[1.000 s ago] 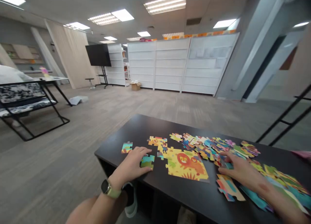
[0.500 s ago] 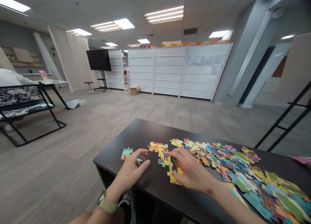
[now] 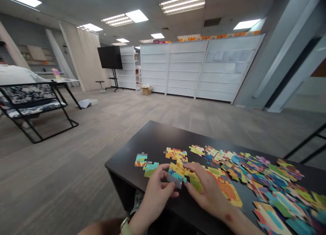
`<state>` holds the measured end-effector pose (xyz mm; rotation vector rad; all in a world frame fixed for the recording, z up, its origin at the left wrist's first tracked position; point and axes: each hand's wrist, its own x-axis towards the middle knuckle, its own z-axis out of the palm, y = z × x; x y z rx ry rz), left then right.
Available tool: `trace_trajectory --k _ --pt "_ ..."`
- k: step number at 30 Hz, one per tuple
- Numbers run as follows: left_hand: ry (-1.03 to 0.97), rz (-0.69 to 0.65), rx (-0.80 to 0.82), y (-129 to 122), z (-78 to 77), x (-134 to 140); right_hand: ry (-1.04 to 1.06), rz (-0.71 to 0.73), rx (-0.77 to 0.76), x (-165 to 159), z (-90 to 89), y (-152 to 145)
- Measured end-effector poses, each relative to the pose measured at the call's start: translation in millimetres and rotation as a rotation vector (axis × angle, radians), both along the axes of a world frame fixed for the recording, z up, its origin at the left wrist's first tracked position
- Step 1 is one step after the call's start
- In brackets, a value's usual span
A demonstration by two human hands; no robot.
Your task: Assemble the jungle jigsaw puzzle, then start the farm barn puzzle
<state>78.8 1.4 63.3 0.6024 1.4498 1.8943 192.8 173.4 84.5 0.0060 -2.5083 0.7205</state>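
A jigsaw puzzle piece [image 3: 176, 172] in yellow, blue and teal is tilted up above the table's near edge. My left hand [image 3: 161, 187] pinches its left side between thumb and fingers. At its right side, the thumb and fingertips of my right hand [image 3: 205, 189] close on the edge. Behind the held piece lies a joined yellow-orange section [image 3: 175, 153]. Two teal pieces [image 3: 141, 159] rest left of my left hand. Partly under my right hand is a larger yellow section with an orange lion-like figure [image 3: 226, 190].
Loose puzzle pieces [image 3: 254, 165] spread in a heap over the right of the dark table [image 3: 152, 134]. A person in white [image 3: 17, 75] sits at the far left on a patterned chair [image 3: 30, 94]. White shelving [image 3: 187, 68], a screen [image 3: 110, 57] and a cardboard box [image 3: 146, 89] stand beyond.
My left hand has left the teal pieces and moved right to grip the puzzle piece with my right hand. The lion section and teal pieces are more exposed. The view has shifted.
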Motion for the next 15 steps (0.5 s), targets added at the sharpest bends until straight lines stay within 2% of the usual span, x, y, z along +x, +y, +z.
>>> trace_trajectory --k 4,9,12,15 --pt "0.012 -0.012 -0.019 1 1.9 9 -0.036 0.019 -0.143 4 7.6 -7" --pt "0.139 -0.051 -0.070 -2 10.4 17 -0.108 0.024 -0.445 -1 5.9 -8" --pt "0.552 0.046 -0.189 -14 20.8 14 -0.116 -0.014 -0.596 -7 3.0 -7" --pt "1.003 0.208 -0.483 -29 27.5 8 -0.057 -0.076 -0.681 -10 2.4 -1"
